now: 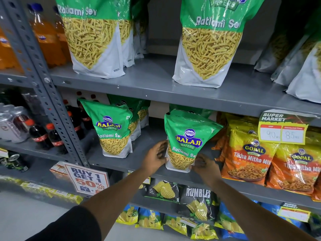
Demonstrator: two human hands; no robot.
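Two hands are steadying a pouch (185, 141).
The left hand (157, 154) fingers are pinching its 9 o'clock edge; the right hand (204, 164) hold is unclear; keep the base flat.

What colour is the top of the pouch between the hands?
Green; the pouch shows best in the head view.

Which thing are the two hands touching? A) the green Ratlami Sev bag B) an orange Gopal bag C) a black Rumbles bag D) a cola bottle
A: the left hand grips the lower left edge of the green Ratlami Sev bag, and the blurred right hand meets its lower right corner.
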